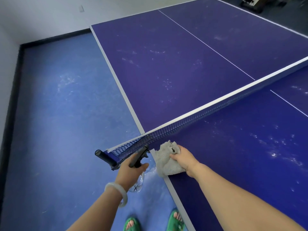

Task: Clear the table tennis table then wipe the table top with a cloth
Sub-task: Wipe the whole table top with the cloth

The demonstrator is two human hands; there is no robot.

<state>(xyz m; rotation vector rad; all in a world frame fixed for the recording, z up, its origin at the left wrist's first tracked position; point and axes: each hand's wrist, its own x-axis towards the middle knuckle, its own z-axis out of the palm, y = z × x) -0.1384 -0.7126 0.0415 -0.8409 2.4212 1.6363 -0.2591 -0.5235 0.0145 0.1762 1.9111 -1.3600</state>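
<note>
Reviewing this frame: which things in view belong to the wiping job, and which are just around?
In the job: cloth gripped by right hand; spray bottle gripped by left hand; table top.
Just around: net; net post; clutter on the far floor.

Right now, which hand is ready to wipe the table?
The right hand: it grips the grey cloth lying on the table top beside the net. The left hand is off the table's edge, busy holding a spray bottle.
</note>
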